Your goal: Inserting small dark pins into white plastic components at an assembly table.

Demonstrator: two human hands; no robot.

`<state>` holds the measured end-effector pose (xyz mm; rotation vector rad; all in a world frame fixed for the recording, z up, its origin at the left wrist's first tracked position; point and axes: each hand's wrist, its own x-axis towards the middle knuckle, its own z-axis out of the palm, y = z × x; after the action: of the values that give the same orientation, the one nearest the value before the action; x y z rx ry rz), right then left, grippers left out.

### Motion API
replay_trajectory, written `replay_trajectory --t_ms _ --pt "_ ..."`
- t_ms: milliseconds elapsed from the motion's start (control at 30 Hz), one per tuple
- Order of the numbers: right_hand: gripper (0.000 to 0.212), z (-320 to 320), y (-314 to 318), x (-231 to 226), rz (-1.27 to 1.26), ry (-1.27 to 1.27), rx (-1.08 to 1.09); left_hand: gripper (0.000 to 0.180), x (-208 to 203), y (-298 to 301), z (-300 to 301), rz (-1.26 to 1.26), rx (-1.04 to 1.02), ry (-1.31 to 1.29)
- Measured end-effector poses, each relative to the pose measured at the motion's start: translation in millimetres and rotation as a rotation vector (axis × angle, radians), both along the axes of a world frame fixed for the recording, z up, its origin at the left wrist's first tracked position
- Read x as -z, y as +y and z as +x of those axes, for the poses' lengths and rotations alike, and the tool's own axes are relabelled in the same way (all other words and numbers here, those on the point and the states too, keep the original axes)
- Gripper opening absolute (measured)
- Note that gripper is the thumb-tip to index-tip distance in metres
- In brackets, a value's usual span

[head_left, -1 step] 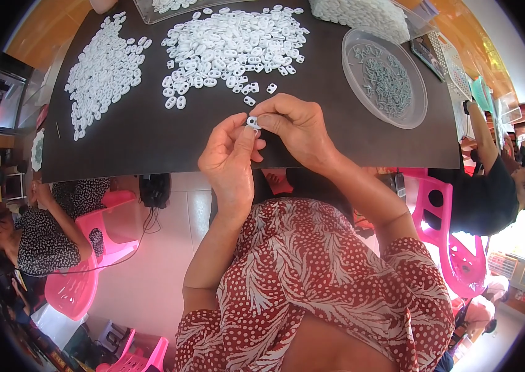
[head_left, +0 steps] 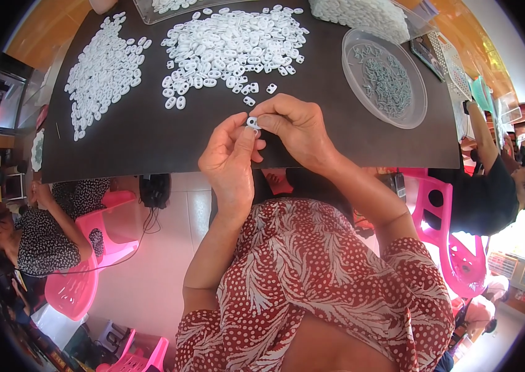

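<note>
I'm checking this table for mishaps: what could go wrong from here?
The small white piece pinched between the left hand and right hand might slip and drop. The stray white pieces nearby could be nudged by either hand. The clear round tray of grey-green parts might spill if knocked.

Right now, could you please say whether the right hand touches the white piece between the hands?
Touching: the head view shows the right hand with its thumb tip against the white piece, no gap showing.

Small white piece (head_left: pixel 254 126), rounded at its visible end around a dark hole. Sits pinched between left hand (head_left: pixel 228 150) and right hand (head_left: pixel 300 128), above the desk (head_left: pixel 151 139), partly hidden.
</note>
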<state>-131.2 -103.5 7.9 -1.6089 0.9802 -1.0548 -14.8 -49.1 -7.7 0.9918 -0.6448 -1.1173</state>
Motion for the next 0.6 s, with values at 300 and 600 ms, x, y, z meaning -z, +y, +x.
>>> replay_trajectory --t_ms 300,600 --pt "0.007 0 3 -4 0.144 -0.045 -0.018 0.024 -1 2 -1 -0.006 0.015 -0.026" --pt "0.02 -5 10 -8 -0.235 0.18 -0.042 0.021 -11 -2 -2 0.04 -0.055 0.03"
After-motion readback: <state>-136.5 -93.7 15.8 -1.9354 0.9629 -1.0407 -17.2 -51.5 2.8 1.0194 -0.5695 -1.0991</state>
